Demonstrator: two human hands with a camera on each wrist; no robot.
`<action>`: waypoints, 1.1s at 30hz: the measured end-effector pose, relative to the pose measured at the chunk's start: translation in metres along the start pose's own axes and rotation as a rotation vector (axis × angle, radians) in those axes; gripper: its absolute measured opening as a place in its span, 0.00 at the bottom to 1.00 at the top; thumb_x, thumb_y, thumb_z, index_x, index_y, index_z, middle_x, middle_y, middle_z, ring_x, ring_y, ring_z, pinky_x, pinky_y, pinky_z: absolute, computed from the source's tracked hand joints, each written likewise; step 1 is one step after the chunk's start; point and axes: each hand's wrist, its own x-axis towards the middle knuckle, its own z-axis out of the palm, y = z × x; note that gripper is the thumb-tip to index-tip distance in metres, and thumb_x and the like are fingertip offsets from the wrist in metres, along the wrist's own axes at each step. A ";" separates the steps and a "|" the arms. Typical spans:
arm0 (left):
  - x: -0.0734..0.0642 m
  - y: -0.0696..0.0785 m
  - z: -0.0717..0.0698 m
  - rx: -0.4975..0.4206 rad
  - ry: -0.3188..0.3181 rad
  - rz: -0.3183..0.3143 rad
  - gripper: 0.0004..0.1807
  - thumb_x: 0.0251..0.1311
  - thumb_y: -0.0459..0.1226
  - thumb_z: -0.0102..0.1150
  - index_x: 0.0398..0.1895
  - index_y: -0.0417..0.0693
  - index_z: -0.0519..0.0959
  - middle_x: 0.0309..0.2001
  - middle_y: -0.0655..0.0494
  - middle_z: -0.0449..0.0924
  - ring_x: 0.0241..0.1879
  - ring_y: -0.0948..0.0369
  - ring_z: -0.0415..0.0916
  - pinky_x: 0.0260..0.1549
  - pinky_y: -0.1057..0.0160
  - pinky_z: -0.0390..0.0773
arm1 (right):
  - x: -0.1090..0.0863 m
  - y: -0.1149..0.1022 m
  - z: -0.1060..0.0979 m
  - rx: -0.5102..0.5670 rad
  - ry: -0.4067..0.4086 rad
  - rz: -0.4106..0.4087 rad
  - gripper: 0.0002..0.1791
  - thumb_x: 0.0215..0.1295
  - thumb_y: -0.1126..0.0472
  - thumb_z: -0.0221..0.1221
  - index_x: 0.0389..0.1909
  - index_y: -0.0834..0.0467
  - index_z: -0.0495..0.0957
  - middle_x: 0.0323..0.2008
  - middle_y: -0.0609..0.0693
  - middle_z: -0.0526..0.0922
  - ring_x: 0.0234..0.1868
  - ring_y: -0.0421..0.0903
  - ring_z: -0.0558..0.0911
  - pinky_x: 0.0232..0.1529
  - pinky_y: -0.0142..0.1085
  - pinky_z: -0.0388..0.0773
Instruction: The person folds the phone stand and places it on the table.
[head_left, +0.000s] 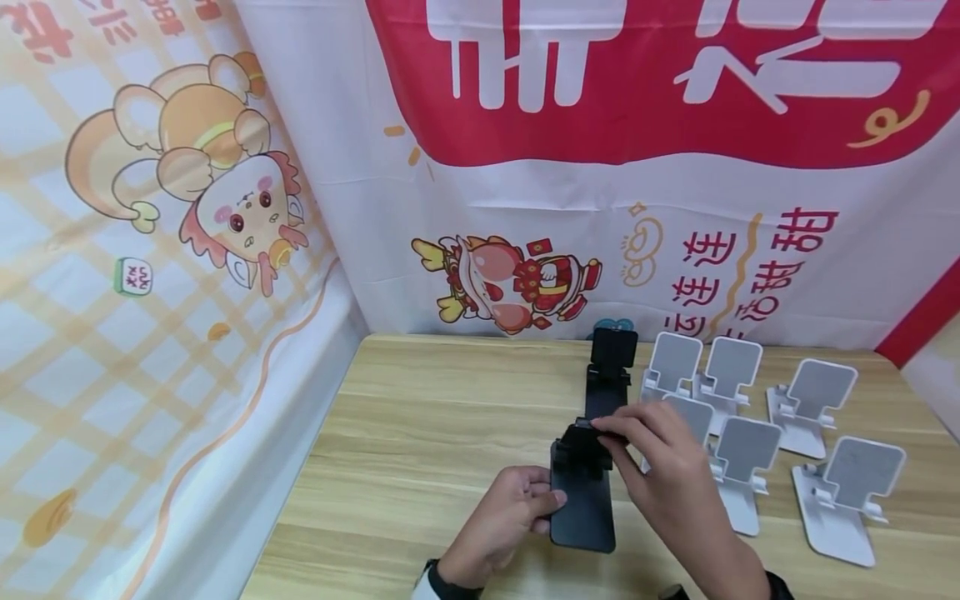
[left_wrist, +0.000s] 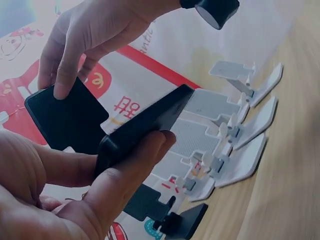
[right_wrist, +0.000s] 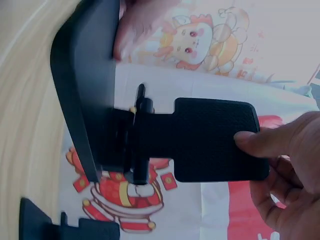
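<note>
Stand (head_left: 583, 512), black, one piece, held in both hands over the middle of the table (head_left: 420, 417); taken as the clock's centre, with twelve toward the back wall.

Parts: flat long base (head_left: 582, 521), smooth, rounded corners; upper plate (right_wrist: 217, 140), textured, raised at an angle to the base and joined to it by a hinge (right_wrist: 142, 135).

Left hand (head_left: 513, 504): at nine o'clock; its grip pinches the base along the side edge, thumb above, fingers beneath. Dark band (head_left: 453, 590) at the wrist.

Right hand (head_left: 667, 454): at two o'clock; its grip pinches the outer end of the upper plate, thumb on the face, fingers behind.

Second black stand (head_left: 613, 350): one, at twelve o'clock, on the table near the back edge, plate raised.

White stands (head_left: 866, 471): six, on the table between one and three o'clock, grey-faced plates raised; four grouped closely nearer the centre, two farther out to the right.

Printed back cloth (head_left: 337, 125): white and red, hanging behind the table, dragon figure (head_left: 495, 283) at eleven o'clock.

Printed side cloth (head_left: 45, 333): white with orange checks, at nine to ten o'clock, cartoon animal upside down.
</note>
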 end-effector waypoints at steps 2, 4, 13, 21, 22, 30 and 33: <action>0.000 0.002 -0.002 0.004 0.015 -0.007 0.16 0.62 0.31 0.57 0.51 0.32 0.77 0.39 0.46 0.86 0.37 0.57 0.85 0.33 0.63 0.85 | -0.001 -0.003 -0.001 0.011 -0.040 0.022 0.17 0.44 0.70 0.72 0.37 0.51 0.86 0.37 0.39 0.78 0.41 0.36 0.71 0.43 0.28 0.70; 0.000 0.005 -0.004 0.003 0.028 -0.005 0.15 0.62 0.32 0.56 0.51 0.33 0.77 0.39 0.46 0.86 0.37 0.57 0.85 0.32 0.64 0.85 | -0.004 -0.007 0.000 0.042 -0.059 0.013 0.17 0.43 0.71 0.72 0.35 0.51 0.85 0.37 0.38 0.78 0.41 0.36 0.72 0.44 0.27 0.71; -0.002 0.024 -0.015 -0.078 0.047 0.089 0.15 0.64 0.29 0.53 0.51 0.27 0.75 0.43 0.39 0.85 0.40 0.51 0.84 0.37 0.61 0.84 | -0.018 -0.018 0.012 0.105 -0.053 -0.136 0.22 0.34 0.74 0.73 0.31 0.48 0.87 0.33 0.33 0.77 0.38 0.31 0.74 0.44 0.22 0.74; -0.003 0.039 -0.020 -0.048 0.061 0.092 0.14 0.64 0.29 0.52 0.48 0.27 0.75 0.40 0.40 0.86 0.33 0.57 0.84 0.29 0.66 0.84 | -0.030 -0.020 0.024 0.126 -0.047 -0.166 0.05 0.54 0.60 0.68 0.32 0.48 0.88 0.33 0.33 0.79 0.35 0.32 0.73 0.42 0.24 0.74; -0.003 0.040 -0.020 -0.049 0.057 0.092 0.14 0.64 0.29 0.51 0.49 0.27 0.75 0.40 0.40 0.86 0.33 0.58 0.84 0.29 0.66 0.84 | -0.031 -0.019 0.026 0.118 -0.043 -0.170 0.05 0.60 0.54 0.64 0.32 0.48 0.88 0.33 0.32 0.79 0.35 0.31 0.73 0.41 0.23 0.74; -0.001 0.038 -0.020 -0.053 0.055 0.089 0.14 0.63 0.28 0.51 0.49 0.26 0.74 0.41 0.38 0.85 0.33 0.57 0.84 0.29 0.67 0.84 | -0.033 -0.020 0.027 0.107 -0.070 -0.160 0.05 0.50 0.61 0.70 0.29 0.48 0.88 0.31 0.32 0.77 0.33 0.31 0.72 0.38 0.24 0.75; 0.000 0.035 -0.019 -0.069 0.052 0.091 0.14 0.63 0.28 0.52 0.48 0.25 0.74 0.40 0.38 0.85 0.32 0.58 0.83 0.27 0.68 0.83 | -0.031 -0.018 0.022 0.167 -0.131 -0.062 0.13 0.44 0.64 0.73 0.30 0.44 0.87 0.32 0.31 0.76 0.35 0.31 0.72 0.37 0.26 0.76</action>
